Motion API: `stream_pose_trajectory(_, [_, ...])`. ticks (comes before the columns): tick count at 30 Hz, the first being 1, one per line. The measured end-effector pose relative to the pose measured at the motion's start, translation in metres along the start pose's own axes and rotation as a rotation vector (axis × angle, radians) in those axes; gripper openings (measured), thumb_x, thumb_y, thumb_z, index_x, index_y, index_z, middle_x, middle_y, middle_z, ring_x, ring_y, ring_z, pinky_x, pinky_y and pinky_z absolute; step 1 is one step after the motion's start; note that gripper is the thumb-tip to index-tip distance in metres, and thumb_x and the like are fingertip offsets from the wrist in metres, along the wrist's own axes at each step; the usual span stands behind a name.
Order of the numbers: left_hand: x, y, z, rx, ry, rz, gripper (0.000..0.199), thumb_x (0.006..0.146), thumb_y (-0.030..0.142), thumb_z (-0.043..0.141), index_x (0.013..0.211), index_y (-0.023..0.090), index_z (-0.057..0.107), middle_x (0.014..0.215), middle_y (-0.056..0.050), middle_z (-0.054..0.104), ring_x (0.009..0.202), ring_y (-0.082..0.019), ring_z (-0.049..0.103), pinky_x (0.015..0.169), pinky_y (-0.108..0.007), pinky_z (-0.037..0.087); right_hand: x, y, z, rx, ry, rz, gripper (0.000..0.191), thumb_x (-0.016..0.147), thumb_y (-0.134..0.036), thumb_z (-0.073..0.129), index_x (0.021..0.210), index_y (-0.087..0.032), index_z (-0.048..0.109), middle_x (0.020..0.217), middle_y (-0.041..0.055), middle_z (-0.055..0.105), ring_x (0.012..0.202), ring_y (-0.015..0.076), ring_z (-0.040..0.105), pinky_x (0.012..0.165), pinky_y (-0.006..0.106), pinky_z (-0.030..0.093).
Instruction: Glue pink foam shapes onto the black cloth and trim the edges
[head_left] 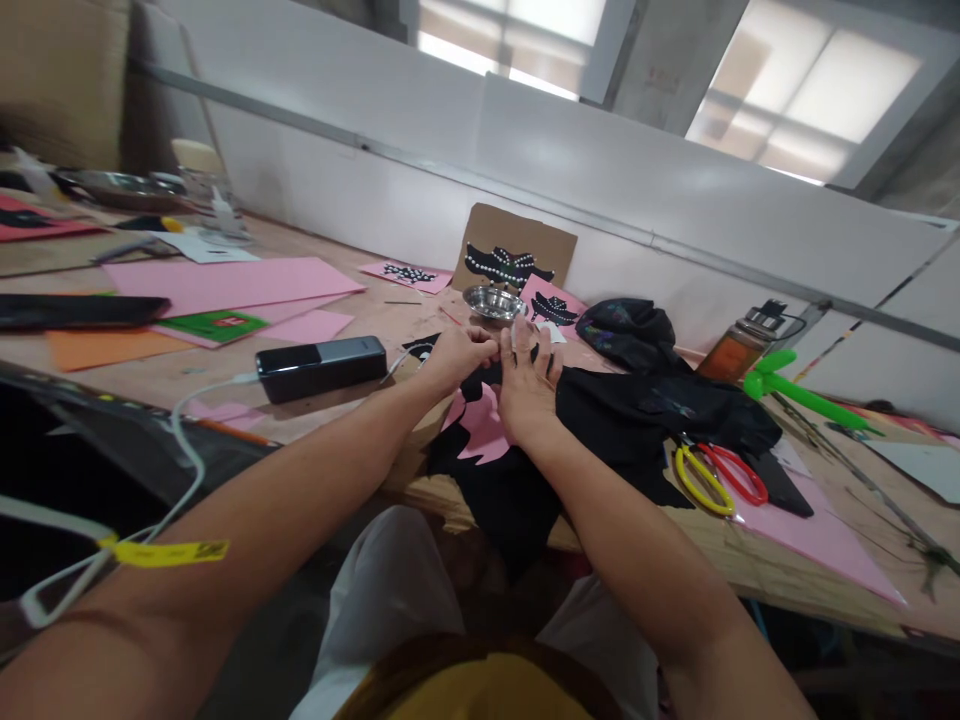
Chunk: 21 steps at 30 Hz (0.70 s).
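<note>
Black fabric (600, 415) lies over the table's front edge, and part of it hangs down. On it rests a pink cut-out shape (482, 428) with jagged edges, just below my hands. My left hand (466, 358) is closed at the top of the pink shape, its fingertips pinched together; what they hold is too small to make out. Beside it my right hand (529, 385) lies flat on the black material, fingers spread. A small metal bowl (493, 302) stands just beyond my fingers. A black piece with white beads (422, 347) is partly hidden behind my left hand.
A black power bank (321, 368) with a white cable sits left. Yellow-and-red-handled scissors (718, 478) lie right, near a bottle (739, 345) and a green balloon (806, 392). Beaded black pieces (510, 267) lean on cardboard (525, 225) behind. Pink sheets (240, 284) lie left.
</note>
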<state>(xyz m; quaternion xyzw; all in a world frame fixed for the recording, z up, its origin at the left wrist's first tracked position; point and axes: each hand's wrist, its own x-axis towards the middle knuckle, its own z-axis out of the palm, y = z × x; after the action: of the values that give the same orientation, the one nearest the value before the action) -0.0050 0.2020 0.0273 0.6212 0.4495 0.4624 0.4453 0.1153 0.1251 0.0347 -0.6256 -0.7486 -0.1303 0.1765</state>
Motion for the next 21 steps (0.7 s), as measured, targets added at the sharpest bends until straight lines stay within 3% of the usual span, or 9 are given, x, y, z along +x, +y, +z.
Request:
stream_pose_trajectory(3, [-0.005, 0.005, 0.001, -0.048, 0.009, 0.056, 0.023, 0.088, 0.037, 0.065, 0.098, 0.016, 0.068, 0.095, -0.006, 0.07, 0.079, -0.016, 0.066, 0.072, -0.031, 0.055, 0.0, 0.005, 0.004, 0.036, -0.002, 0.048, 0.086, 0.084, -0.025, 0.061, 0.158, -0.02, 0.016, 0.166, 0.0057, -0.004, 0.15, 0.0357, -0.011, 0.116, 0.061, 0.006])
stream_pose_trajectory(7, [-0.012, 0.011, 0.004, -0.097, 0.021, 0.121, 0.022, 0.077, 0.039, 0.072, 0.083, 0.018, 0.072, 0.075, -0.004, 0.073, 0.064, -0.014, 0.066, 0.06, -0.025, 0.049, 0.0, 0.01, 0.006, 0.053, 0.013, 0.06, 0.087, 0.084, -0.026, 0.062, 0.158, -0.024, 0.016, 0.166, 0.0046, -0.001, 0.15, 0.0357, -0.005, 0.116, 0.06, 0.007])
stream_pose_trajectory(13, [-0.014, 0.013, 0.004, -0.083, 0.067, 0.161, 0.025, 0.071, 0.042, 0.076, 0.076, 0.018, 0.071, 0.061, -0.003, 0.07, 0.06, -0.015, 0.065, 0.056, -0.026, 0.048, 0.001, 0.011, 0.004, -0.009, 0.028, 0.011, 0.079, 0.086, -0.017, 0.055, 0.157, -0.022, 0.021, 0.166, 0.0031, 0.001, 0.15, 0.0344, -0.009, 0.117, 0.06, 0.002])
stream_pose_trajectory(21, [-0.012, 0.013, 0.0, -0.004, 0.061, 0.173, 0.024, 0.071, 0.041, 0.074, 0.068, 0.019, 0.068, 0.061, -0.003, 0.07, 0.059, -0.016, 0.065, 0.056, -0.027, 0.048, 0.001, 0.011, 0.008, -0.026, 0.086, -0.052, 0.075, 0.087, -0.012, 0.042, 0.157, -0.022, 0.019, 0.165, -0.0024, 0.004, 0.151, 0.0312, -0.009, 0.118, 0.06, 0.0])
